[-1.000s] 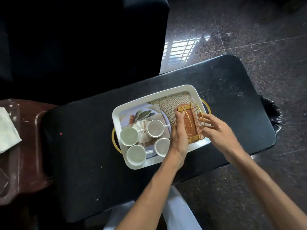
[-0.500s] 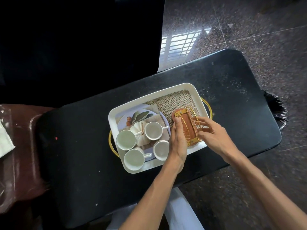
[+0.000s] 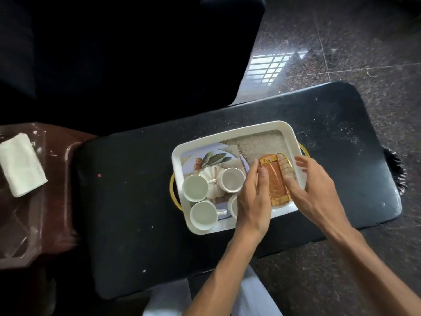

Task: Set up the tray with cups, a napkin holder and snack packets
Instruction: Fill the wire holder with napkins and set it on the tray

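A white tray (image 3: pixel 230 133) with gold handles lies on a black padded bench (image 3: pixel 136 201). Several white cups (image 3: pixel 195 187) stand in the tray's left half; one is partly hidden under my left hand. A gold wire napkin holder (image 3: pixel 276 181) with an orange-brown base rests in the tray's right half on the burlap print. My left hand (image 3: pixel 254 197) lies against the holder's left side, fingers straight. My right hand (image 3: pixel 312 188) touches its right side, fingers spread around the wire frame. No snack packets are visible.
A folded white napkin stack (image 3: pixel 21 164) lies on a brown plastic-covered side table (image 3: pixel 57 201) at the left. A dark sofa (image 3: pixel 125 53) fills the back. Polished stone floor (image 3: pixel 353 42) is at the right, and a black tassel (image 3: pixel 396 169) hangs off the bench's right end.
The view has shifted, so the tray sits further right. Both hands stay on the napkin holder, which has settled nearer the tray's front right corner; my right fingers spread wider.
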